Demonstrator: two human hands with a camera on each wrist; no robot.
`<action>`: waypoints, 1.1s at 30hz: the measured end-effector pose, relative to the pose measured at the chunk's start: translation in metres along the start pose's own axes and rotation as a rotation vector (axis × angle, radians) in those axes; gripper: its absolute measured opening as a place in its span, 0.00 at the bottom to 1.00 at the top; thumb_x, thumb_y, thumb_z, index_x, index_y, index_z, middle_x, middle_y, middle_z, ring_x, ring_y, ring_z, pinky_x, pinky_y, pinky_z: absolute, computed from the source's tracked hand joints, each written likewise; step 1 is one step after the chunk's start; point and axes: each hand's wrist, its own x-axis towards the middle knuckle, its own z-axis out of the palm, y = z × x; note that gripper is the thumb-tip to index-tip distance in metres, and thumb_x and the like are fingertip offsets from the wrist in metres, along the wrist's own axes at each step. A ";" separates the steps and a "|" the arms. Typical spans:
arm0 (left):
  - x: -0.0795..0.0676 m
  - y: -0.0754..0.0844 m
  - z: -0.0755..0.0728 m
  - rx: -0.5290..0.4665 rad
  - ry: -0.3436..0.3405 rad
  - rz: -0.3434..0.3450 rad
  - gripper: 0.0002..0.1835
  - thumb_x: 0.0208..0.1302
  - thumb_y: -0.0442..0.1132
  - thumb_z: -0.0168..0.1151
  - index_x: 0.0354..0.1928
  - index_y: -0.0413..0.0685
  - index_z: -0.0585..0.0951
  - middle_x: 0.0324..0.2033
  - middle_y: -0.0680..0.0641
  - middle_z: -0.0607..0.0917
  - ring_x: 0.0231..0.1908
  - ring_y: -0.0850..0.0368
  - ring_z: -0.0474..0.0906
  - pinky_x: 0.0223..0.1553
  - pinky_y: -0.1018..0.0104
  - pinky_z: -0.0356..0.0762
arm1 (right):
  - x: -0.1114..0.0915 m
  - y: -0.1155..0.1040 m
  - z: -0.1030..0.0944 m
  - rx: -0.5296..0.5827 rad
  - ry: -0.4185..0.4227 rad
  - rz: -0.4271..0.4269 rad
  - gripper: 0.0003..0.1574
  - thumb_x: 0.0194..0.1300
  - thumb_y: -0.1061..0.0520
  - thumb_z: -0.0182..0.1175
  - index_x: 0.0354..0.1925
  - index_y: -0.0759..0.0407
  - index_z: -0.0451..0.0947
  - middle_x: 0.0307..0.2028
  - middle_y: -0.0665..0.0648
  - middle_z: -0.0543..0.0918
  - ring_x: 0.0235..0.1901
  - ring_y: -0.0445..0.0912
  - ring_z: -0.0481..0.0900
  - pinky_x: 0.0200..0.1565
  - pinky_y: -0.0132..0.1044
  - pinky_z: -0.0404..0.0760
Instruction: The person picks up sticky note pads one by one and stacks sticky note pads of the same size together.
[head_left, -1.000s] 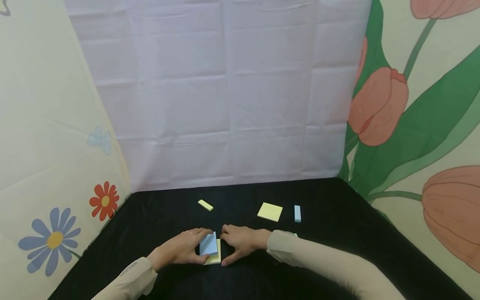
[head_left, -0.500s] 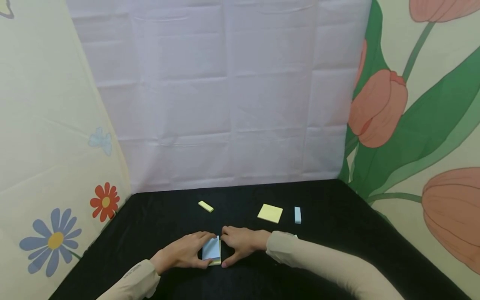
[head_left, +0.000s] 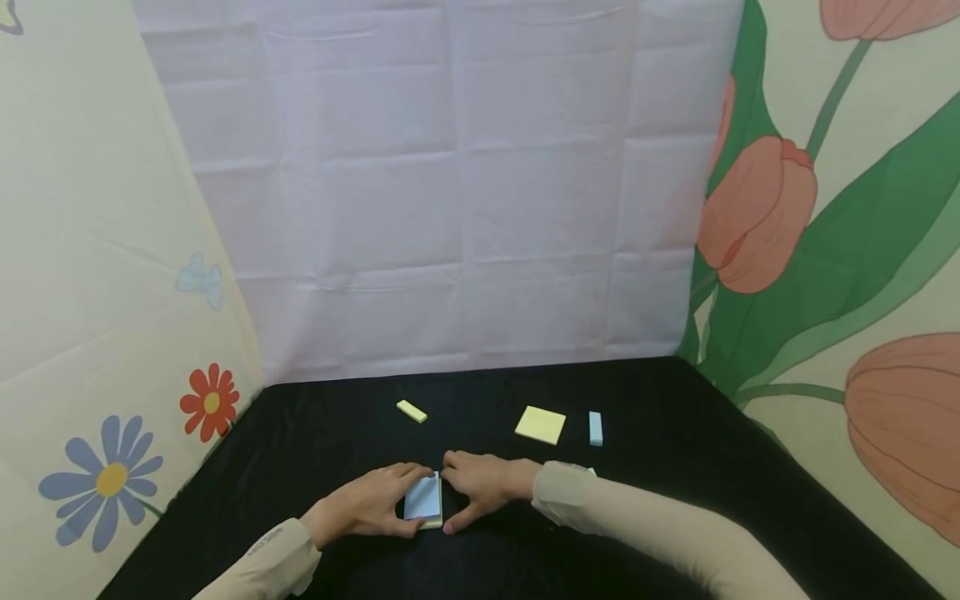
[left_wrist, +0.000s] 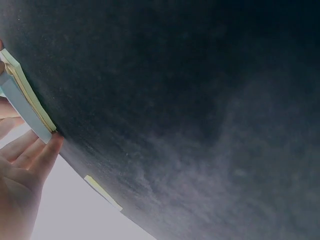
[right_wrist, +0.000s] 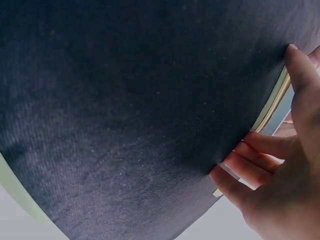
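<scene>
A blue sticky note pad (head_left: 422, 498) lies on top of a yellow sticky note pad (head_left: 431, 525), close to the near side of the black table. My left hand (head_left: 371, 500) holds the blue pad by its ends, thumb at the near end and fingertips at the far end. My right hand (head_left: 480, 483) holds the yellow pad's right side, with the thumb by its near corner and the index finger by its far corner. The left wrist view shows the stacked edges, blue pad (left_wrist: 25, 107) over pale yellow pad (left_wrist: 35, 97). Parts of both pads are hidden behind fingers.
Farther back on the black cloth (head_left: 480, 400) lie a narrow yellow pad (head_left: 411, 411), a square yellow pad (head_left: 541, 425) and a narrow blue pad (head_left: 596, 428). A pale green edge (right_wrist: 20, 192) shows in the right wrist view. A white sheet (head_left: 450, 208) hangs behind.
My left hand has brought the blue pad slightly right and toward me, lowering it from a tilt to nearly flush over the yellow pad. The right hand stays in place.
</scene>
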 end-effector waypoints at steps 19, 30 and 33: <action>0.000 0.003 0.002 0.010 -0.004 0.008 0.35 0.66 0.63 0.55 0.68 0.51 0.69 0.61 0.47 0.75 0.50 0.60 0.74 0.47 0.62 0.76 | 0.000 0.001 0.002 0.025 -0.001 -0.001 0.41 0.61 0.29 0.62 0.53 0.61 0.74 0.44 0.48 0.67 0.38 0.36 0.67 0.36 0.25 0.72; -0.002 0.002 0.002 0.022 -0.018 -0.002 0.37 0.67 0.66 0.54 0.69 0.51 0.69 0.63 0.47 0.73 0.55 0.57 0.73 0.51 0.58 0.75 | 0.001 0.001 0.002 0.031 0.005 -0.007 0.42 0.62 0.29 0.61 0.54 0.61 0.74 0.45 0.49 0.69 0.39 0.37 0.68 0.37 0.25 0.73; -0.002 0.002 0.002 0.019 -0.024 -0.005 0.37 0.66 0.66 0.54 0.69 0.51 0.69 0.63 0.47 0.73 0.55 0.57 0.73 0.51 0.59 0.75 | 0.001 0.002 0.003 0.032 0.005 -0.005 0.42 0.61 0.28 0.61 0.54 0.62 0.74 0.45 0.49 0.68 0.39 0.37 0.68 0.37 0.26 0.73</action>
